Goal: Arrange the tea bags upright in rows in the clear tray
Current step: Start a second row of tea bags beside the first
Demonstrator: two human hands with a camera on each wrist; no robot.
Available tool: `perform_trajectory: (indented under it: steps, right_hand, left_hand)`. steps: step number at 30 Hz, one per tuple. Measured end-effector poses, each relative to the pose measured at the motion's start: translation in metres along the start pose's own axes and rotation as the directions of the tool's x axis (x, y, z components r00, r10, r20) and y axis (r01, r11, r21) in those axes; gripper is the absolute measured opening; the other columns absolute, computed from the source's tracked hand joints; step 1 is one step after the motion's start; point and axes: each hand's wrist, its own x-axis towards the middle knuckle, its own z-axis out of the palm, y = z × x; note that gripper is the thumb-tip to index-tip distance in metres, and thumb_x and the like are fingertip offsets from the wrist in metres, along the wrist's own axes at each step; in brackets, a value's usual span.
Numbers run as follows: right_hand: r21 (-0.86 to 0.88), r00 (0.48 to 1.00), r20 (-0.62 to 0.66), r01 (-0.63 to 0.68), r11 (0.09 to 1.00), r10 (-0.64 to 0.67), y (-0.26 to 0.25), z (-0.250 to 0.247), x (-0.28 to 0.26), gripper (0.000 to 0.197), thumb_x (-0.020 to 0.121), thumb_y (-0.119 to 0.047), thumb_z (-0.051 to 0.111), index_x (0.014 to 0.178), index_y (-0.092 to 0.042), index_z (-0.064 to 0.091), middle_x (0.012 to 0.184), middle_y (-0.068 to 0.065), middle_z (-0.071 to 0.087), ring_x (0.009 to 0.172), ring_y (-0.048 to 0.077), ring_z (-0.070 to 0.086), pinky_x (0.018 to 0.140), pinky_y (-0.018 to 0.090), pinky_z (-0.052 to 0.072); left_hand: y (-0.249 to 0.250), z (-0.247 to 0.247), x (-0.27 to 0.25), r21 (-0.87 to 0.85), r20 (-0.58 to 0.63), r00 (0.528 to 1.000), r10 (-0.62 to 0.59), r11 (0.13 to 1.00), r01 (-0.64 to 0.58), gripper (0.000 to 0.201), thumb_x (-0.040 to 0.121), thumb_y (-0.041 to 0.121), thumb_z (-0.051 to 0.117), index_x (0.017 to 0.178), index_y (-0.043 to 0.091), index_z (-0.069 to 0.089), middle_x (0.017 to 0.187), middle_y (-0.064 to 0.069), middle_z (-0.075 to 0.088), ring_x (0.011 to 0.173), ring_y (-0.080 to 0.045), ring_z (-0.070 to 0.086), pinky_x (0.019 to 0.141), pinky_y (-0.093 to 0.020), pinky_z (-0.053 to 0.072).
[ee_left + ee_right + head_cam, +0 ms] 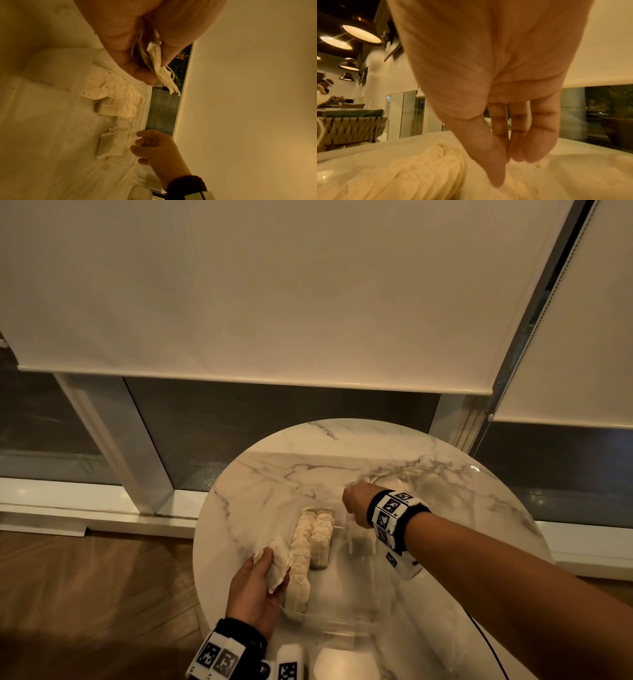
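Observation:
A clear tray sits in the middle of a round marble table. Two rows of upright tea bags fill its left side. My left hand hovers just left of those rows and pinches a few tea bags between thumb and fingers. My right hand reaches past the tray's far right corner. Its fingers point down onto a loose pile of tea bags in crumpled clear plastic. Nothing shows between its thumb and fingers.
The table's far edge stands close to a window with lowered roller blinds. Wood floor lies to the left. A woven seat shows in the right wrist view. The tray's right half holds no tea bags.

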Motion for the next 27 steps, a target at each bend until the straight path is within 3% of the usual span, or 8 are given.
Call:
perform_trajectory:
  steps: [3,7,11,14,19,22,24,27]
  right_hand:
    - [-0.049,0.999,0.04,0.0,0.999,0.002,-0.006,0.003,-0.004,0.003,0.092,-0.008,0.058,0.089,-0.008,0.057,0.102,0.014,0.063,0.093,0.033,0.065,0.076,0.037,0.056]
    - [-0.075,0.979,0.202,0.04,0.996,-0.024,-0.019,0.026,-0.001,0.033,0.098,-0.014,0.053,0.128,-0.005,0.061,0.13,0.014,0.061,0.117,0.032,0.06,0.098,0.038,0.05]
    - [-0.204,0.958,0.285,0.09,0.975,-0.029,-0.008,0.083,0.049,0.032,0.084,-0.031,0.071,0.113,-0.019,0.066,0.121,0.005,0.065,0.103,0.031,0.065,0.087,0.039,0.055]
    - [-0.303,0.936,0.351,0.131,0.944,-0.017,0.025,0.167,0.138,0.048,0.066,-0.04,0.077,0.11,-0.025,0.064,0.115,0.004,0.066,0.093,0.029,0.066,0.08,0.049,0.057]
    - [-0.292,0.969,0.244,0.041,0.956,0.033,-0.021,0.064,0.016,0.046,0.085,-0.034,0.07,0.126,-0.02,0.057,0.127,0.001,0.057,0.107,0.028,0.062,0.082,0.039,0.054]
    - [-0.194,0.974,0.226,0.014,0.981,0.031,-0.014,0.078,0.024,0.049,0.086,-0.04,0.07,0.13,-0.025,0.055,0.133,-0.002,0.055,0.113,0.026,0.06,0.09,0.042,0.054]
    - [-0.179,0.963,0.27,0.035,0.983,0.015,0.0,0.102,0.062,0.048,0.08,-0.046,0.073,0.122,-0.028,0.059,0.134,0.0,0.06,0.104,0.024,0.063,0.09,0.044,0.056]
    - [-0.049,0.974,0.225,0.02,0.999,-0.009,-0.023,0.041,0.0,0.039,0.093,-0.028,0.059,0.13,-0.015,0.059,0.133,0.01,0.06,0.115,0.029,0.061,0.094,0.036,0.051]
  left_hand:
    - [0.0,0.001,-0.001,0.004,0.0,1.0,0.001,1.0,-0.001,0.013,0.099,0.012,0.054,0.103,0.007,0.065,0.098,-0.011,0.071,0.086,-0.022,0.065,0.06,-0.027,0.057]
    - [-0.001,0.0,0.0,0.012,-0.002,1.0,0.004,1.0,-0.004,0.014,0.099,0.012,0.054,0.106,0.007,0.066,0.1,-0.011,0.071,0.087,-0.022,0.066,0.055,-0.025,0.057]
    - [-0.002,0.0,0.0,0.011,-0.003,1.0,0.003,1.0,-0.003,0.015,0.1,0.012,0.054,0.108,0.007,0.065,0.104,-0.012,0.07,0.089,-0.022,0.065,0.065,-0.029,0.055]
    - [-0.001,-0.001,-0.002,0.009,0.003,1.0,0.001,1.0,-0.002,0.015,0.1,0.012,0.054,0.108,0.007,0.065,0.101,-0.012,0.071,0.088,-0.022,0.065,0.059,-0.026,0.057]
    - [-0.001,0.0,-0.003,0.001,0.016,1.0,0.005,1.0,-0.005,0.019,0.1,0.012,0.053,0.112,0.004,0.065,0.102,-0.014,0.071,0.086,-0.022,0.066,0.051,-0.023,0.056]
    - [-0.001,0.001,-0.004,0.007,0.019,1.0,0.009,1.0,-0.009,0.02,0.1,0.012,0.053,0.113,0.002,0.064,0.099,-0.014,0.072,0.085,-0.022,0.066,0.05,-0.024,0.056]
    - [0.0,0.002,-0.004,0.011,0.015,1.0,0.011,1.0,-0.011,0.02,0.1,0.011,0.053,0.114,0.003,0.064,0.101,-0.015,0.071,0.086,-0.022,0.066,0.051,-0.024,0.056]
    - [0.0,0.004,-0.006,0.017,0.018,1.0,0.014,1.0,-0.014,0.02,0.1,0.011,0.053,0.114,0.002,0.064,0.101,-0.014,0.071,0.085,-0.021,0.066,0.052,-0.023,0.056]
